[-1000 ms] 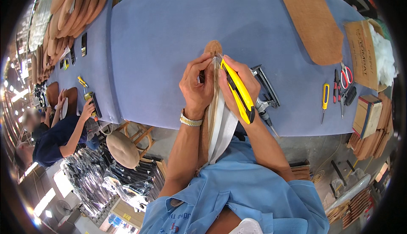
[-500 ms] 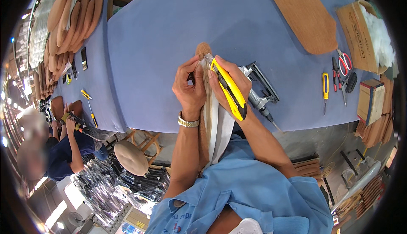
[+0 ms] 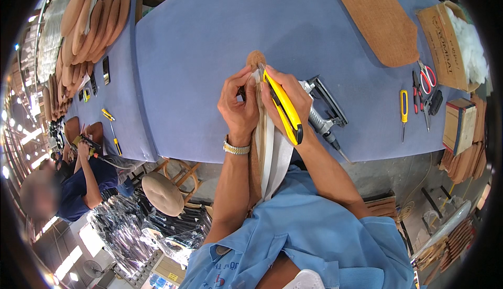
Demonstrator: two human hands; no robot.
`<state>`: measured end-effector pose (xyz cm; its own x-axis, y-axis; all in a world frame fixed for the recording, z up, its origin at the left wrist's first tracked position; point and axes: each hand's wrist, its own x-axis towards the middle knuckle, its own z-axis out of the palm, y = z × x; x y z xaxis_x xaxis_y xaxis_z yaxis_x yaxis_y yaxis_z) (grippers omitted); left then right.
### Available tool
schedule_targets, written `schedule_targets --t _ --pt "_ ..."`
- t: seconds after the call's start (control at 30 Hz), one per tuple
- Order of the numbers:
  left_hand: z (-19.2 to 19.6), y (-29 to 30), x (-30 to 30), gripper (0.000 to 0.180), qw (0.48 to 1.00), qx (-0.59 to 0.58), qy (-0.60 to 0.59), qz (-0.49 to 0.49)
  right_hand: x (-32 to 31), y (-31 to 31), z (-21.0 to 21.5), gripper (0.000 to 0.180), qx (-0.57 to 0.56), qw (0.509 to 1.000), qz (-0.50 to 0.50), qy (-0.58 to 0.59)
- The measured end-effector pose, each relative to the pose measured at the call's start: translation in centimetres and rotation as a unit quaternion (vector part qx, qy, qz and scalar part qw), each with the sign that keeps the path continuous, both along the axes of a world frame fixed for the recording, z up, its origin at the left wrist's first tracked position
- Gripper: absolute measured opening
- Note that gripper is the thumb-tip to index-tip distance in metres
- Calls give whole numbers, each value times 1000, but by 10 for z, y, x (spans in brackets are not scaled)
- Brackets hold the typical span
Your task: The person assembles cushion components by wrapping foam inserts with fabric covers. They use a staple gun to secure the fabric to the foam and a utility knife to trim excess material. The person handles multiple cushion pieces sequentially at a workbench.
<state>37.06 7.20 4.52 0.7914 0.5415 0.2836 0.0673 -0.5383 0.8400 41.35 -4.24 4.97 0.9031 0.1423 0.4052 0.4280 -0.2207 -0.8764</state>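
A long narrow piece covered in brown fabric (image 3: 256, 57), with white lining strips along it, runs from the blue table toward my body. My left hand (image 3: 238, 103) pinches the piece near its rounded far end. In my right hand (image 3: 288, 95) is a yellow and black utility knife (image 3: 283, 106), its blade tip against the lining close to my left fingertips. A pneumatic staple gun (image 3: 326, 108) lies on the table just right of my right hand. What lies beneath my left fingers is partly hidden.
On the right are a brown fabric-covered panel (image 3: 377, 22), scissors (image 3: 428, 77), a yellow-handled screwdriver (image 3: 403, 108) and a cardboard box (image 3: 445, 48) of white stuffing. Brown cushions (image 3: 99, 22) are stacked at far left. A co-worker (image 3: 86, 179) holds a tool at the left.
Both hands, the knife and the piece appear slightly farther right, as the whole view has shifted a little. The knife's tip stays by the far end. The co-worker's hands have moved slightly.
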Motion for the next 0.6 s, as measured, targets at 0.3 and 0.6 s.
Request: schedule_targets --t 0.3,0.6 --pt "-6 3 -1 6 999 -44 -5 8 -1 0 -2 35 -9 1000 22 -11" --pt "-3 3 -1 6 1000 -20 -5 10 0 6 -4 32 25 999 22 -30"
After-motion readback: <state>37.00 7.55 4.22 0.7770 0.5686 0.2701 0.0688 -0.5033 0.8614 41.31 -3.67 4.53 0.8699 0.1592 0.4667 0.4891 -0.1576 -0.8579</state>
